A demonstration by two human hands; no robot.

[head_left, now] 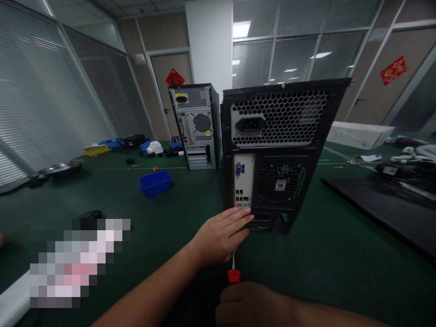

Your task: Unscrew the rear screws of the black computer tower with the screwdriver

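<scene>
Looks like painted metal, black and matt, on the near computer case (272,152). Seems bare grey metal, dull, on the honeycomb grille (296,111). Looks like smooth black plastic on the power socket (251,124). On the screwdriver (234,272), shows red plastic at the handle (234,277) and metal with light shine at the shaft (233,260). Appears plain silvery metal on the farther computer case (192,110). Looks like smooth plastic on the blue bin (156,183), shiny metal on the round dish (63,169). Appears matt and smooth on the green table (190,204).

Blue bin (156,185) and white box (360,135)
</scene>
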